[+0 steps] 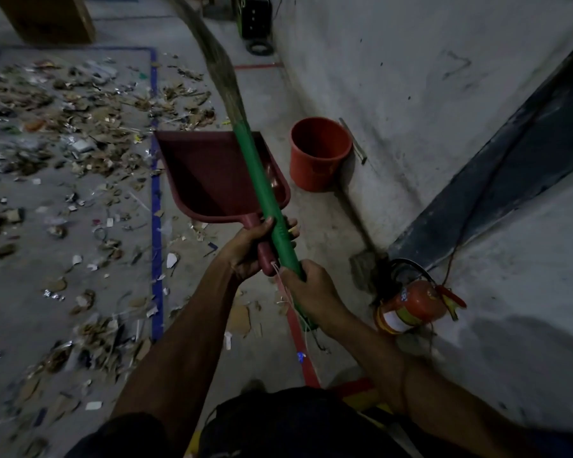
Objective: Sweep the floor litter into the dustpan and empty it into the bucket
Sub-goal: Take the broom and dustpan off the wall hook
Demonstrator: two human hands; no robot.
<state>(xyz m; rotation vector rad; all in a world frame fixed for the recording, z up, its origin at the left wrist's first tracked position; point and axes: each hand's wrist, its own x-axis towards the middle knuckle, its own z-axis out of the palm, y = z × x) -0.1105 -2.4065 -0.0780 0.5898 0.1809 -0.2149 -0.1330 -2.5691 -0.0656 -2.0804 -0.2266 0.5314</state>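
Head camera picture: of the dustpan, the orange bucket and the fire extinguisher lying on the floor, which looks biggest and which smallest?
1. dustpan, held up near the camera, which enlarges it.
2. bucket.
3. fire extinguisher.

The bucket and extinguisher look nearly alike here; the bucket stands farther away, so their true order is unsure.

Smooth plastic dustpan (212,173) and bucket (318,153), glossy green broom handle (262,190), rough concrete floor (63,226).
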